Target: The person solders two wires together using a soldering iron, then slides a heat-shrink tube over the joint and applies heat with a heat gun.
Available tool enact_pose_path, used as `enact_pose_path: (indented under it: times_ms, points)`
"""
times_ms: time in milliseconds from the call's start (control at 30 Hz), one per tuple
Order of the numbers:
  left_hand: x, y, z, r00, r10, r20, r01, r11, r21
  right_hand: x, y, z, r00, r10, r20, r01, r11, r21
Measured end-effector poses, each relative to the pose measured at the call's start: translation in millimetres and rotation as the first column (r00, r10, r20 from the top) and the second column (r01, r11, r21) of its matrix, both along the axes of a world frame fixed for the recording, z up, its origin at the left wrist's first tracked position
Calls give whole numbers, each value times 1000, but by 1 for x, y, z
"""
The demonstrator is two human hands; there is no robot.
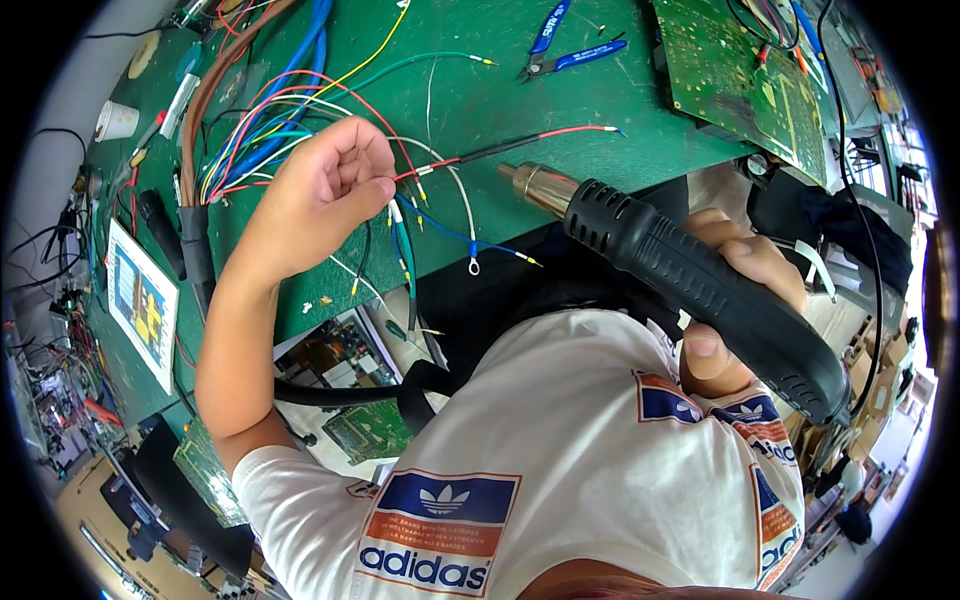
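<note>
In my right hand [745, 265] is a black hot air gun [680, 265], its metal nozzle [540, 187] aimed left across the table edge. My left hand [345, 180] pinches a red wire [402, 177] between thumb and curled fingers. Out to the right, black sleeving [500, 146] covers part of that wire, and its red end reaches past the nozzle, which sits just below the sleeving with a small gap. Around my left hand fan many thin coloured wires [290, 100] with crimped ends. One white wire ends in a ring terminal [474, 267].
Blue-handled flush cutters [570, 52] lie at the far side of the green table [590, 105]. A large green circuit board [740, 85] rests at the far right. Thick brown cables [200, 110] run along the left, near a framed picture card [143, 305] and a white cup [117, 121].
</note>
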State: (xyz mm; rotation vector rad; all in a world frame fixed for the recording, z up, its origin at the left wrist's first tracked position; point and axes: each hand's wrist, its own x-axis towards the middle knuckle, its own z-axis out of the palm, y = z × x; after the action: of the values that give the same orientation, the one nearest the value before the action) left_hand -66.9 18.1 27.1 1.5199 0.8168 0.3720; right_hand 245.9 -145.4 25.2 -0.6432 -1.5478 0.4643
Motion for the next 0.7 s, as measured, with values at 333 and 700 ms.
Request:
enact_pose_path:
  times_ms: [333, 700]
  points:
    - [-4, 3, -2, 999, 13, -47, -13, 1000, -5, -9, 11, 1, 988, 28, 153, -35, 998, 46]
    - [-1, 1, 3, 1000, 30, -6, -30, 999, 15, -14, 11, 3, 972, 28, 232, -38, 998, 39]
